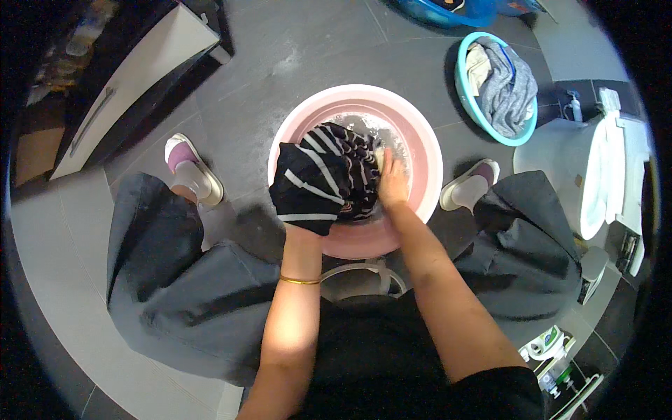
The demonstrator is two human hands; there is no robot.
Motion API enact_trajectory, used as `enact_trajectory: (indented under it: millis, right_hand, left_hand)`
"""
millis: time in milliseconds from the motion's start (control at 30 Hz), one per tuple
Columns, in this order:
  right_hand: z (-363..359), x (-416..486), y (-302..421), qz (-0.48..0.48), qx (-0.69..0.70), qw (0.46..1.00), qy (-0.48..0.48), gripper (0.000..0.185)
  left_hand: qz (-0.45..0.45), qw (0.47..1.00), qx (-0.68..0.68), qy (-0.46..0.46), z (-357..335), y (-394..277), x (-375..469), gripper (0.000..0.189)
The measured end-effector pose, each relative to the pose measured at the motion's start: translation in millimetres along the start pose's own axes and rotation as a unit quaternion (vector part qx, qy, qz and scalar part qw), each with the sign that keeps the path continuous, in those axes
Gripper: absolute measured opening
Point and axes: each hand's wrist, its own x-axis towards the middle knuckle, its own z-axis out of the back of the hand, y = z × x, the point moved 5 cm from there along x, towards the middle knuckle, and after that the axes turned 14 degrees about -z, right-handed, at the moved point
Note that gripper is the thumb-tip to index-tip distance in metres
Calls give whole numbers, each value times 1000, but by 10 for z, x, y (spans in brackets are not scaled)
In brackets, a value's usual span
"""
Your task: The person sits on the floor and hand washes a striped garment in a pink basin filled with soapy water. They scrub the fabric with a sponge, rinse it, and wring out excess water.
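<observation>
A pink plastic basin (422,157) stands on the floor between my feet, with sudsy water (386,126) in it. A black garment with white stripes (315,178) is bunched over its left and middle part, partly hanging past the near left rim. My left wrist (303,239) goes in under the cloth, which hides the hand and fingers. On the cloth's right side is my right hand (395,181), fingers pointing away from me. A small pale piece (379,156), possibly a soap bar, shows between its fingers and the cloth.
A turquoise basin (462,86) of grey and cream clothes sits at the upper right, with a blue tub (446,16) beyond. To the right is a white toilet (593,184). A white cabinet drawer front (136,84) juts in at the left. Bottles (546,341) stand lower right.
</observation>
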Motion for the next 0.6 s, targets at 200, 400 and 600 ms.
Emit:
enact_trajectory:
  millis: [200, 400, 600]
  right_hand:
    - [14, 36, 7, -138, 248, 955, 88, 67]
    - [1177, -459, 484, 33, 436, 895, 90, 32]
    - [1700, -1058, 849, 195, 362, 902, 131, 36]
  left_hand:
    - [-34, 999, 14, -36, -293, 51, 73, 10]
    - [-35, 998, 49, 31, -241, -6, 16, 20]
    - [78, 991, -113, 0, -536, -29, -147, 14]
